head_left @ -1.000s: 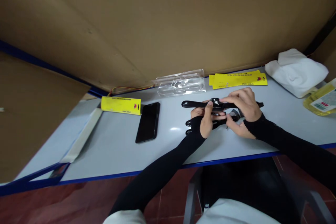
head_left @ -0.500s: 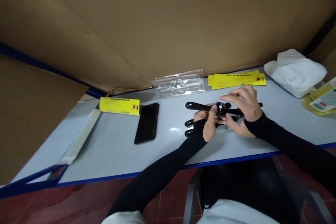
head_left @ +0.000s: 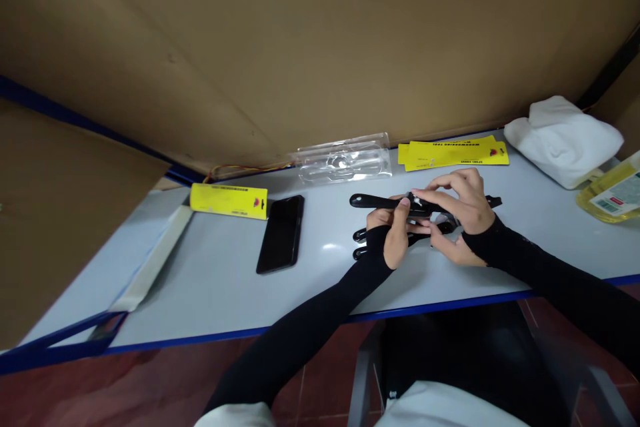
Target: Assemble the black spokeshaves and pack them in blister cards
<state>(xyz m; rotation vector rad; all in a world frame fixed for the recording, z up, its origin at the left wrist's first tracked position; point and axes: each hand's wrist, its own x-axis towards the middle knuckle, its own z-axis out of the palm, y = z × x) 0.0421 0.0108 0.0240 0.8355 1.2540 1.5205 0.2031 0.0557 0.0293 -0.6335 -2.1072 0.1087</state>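
Note:
A black spokeshave with a holed handle end lies across both my hands, raised over the table. My left hand is closed round its middle, with the thumb on top. From the right, my right hand pinches at the tool's centre, index fingertip by the small metal screws and thumb lower down. Its far handle sticks out past my right fingers. Below the hands lie more black spokeshaves side by side on the table, mostly covered by my hands.
Yellow printed cards and a clear plastic blister tray rest along the back board. A black phone lies left of my hands, near another yellow card. At right are a white cloth bundle and a bottle of yellow liquid.
My right hand's index finger has come down onto the middle of the spokeshave; before, it hovered above. The spokeshave has shifted slightly left. My left hand keeps its hold.

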